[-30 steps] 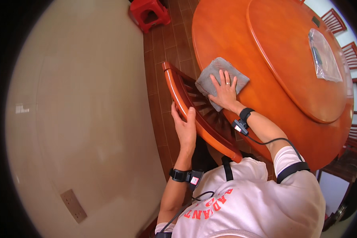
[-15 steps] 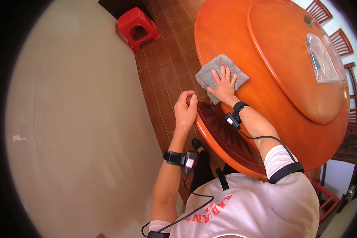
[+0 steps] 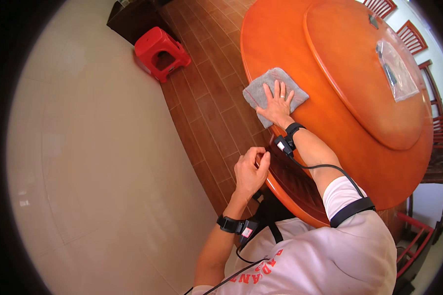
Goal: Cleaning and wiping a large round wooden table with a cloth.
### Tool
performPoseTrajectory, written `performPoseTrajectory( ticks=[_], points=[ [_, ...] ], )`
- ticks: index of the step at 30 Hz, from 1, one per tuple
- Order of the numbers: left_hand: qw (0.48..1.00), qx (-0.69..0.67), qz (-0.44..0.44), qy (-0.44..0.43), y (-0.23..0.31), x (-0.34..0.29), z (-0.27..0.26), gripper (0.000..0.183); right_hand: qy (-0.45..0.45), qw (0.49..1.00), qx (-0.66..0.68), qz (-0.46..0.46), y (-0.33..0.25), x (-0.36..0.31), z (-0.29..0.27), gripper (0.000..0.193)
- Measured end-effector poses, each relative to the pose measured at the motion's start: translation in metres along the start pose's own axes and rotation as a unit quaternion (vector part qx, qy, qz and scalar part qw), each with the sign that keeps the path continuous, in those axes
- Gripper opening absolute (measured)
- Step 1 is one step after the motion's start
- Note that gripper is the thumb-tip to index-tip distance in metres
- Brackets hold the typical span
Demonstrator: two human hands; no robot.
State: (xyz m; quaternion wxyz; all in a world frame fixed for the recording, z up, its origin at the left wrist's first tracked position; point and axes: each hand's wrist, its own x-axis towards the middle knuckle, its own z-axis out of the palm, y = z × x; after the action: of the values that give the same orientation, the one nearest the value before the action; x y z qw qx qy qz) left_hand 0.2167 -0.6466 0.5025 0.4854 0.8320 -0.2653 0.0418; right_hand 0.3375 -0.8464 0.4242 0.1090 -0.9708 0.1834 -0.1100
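Chair (image 3: 293, 181), not cloth (image 3: 258, 89), is shifting toward the table (image 3: 359, 169)
Left hand (image 3: 251, 169) is clamping the chair's end; right hand (image 3: 278, 109) is staying flat on the cloth, fingers spread

A matt, slightly rough nap is being shown by the grey cloth (image 3: 258, 96). Light is being reflected by the smooth, glossy, varnished-looking wood of the table (image 3: 276, 39) and turntable (image 3: 369, 88). The same gloss is being displayed by the near wooden chair rail (image 3: 286, 196). Creases and highlights are being shown by the thin, clear plastic bag (image 3: 403, 78) on the right. Smooth, shiny plastic is being seen in the red stool (image 3: 154, 42) at the far left, and faint reflections are being given by the smooth, pale wall (image 3: 98, 147).
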Motion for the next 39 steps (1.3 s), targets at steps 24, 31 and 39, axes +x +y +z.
performPoseTrajectory(
  ticks=[24, 31, 39],
  points=[
    [0.801, -0.258, -0.011, -0.54, -0.036, -0.037, -0.056, 0.043, 0.033, 0.998, 0.012, 0.043, -0.042, -0.009, 0.003, 0.092],
    [0.82, -0.146, -0.069, -0.549, -0.04, 0.073, -0.079, 0.048, 0.049, 0.998, 0.011, 0.045, -0.039, 0.045, -0.019, 0.089],
    [0.9, -0.081, -0.118, -0.412, -0.068, 0.202, -0.087, 0.045, 0.073, 0.996, 0.01, 0.055, -0.019, 0.09, -0.029, 0.088]
  ],
)
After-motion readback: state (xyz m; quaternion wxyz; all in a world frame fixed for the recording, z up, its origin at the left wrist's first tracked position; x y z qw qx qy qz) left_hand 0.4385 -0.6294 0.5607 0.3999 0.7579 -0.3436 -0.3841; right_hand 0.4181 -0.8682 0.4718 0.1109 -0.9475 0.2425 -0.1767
